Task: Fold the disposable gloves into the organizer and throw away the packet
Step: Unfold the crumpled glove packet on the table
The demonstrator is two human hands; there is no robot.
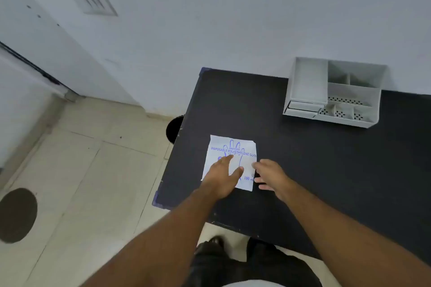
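A white packet of disposable gloves (233, 147), printed with a blue hand outline and lettering, lies flat on the black table (291, 165) near its left front corner. My left hand (221, 177) rests flat on the packet's lower left part, fingers spread. My right hand (271, 176) hovers at the packet's right edge, fingers apart, fingertips touching or just beside that edge. A white plastic organizer (335, 93) with several compartments stands at the back right of the table against the wall. No loose gloves are in view.
A dark round bin (173, 129) stands on the floor, partly hidden behind the table's left edge. Beige floor tiles lie to the left, with a dark round mat (17, 215) at the far left. A white wall runs behind the table.
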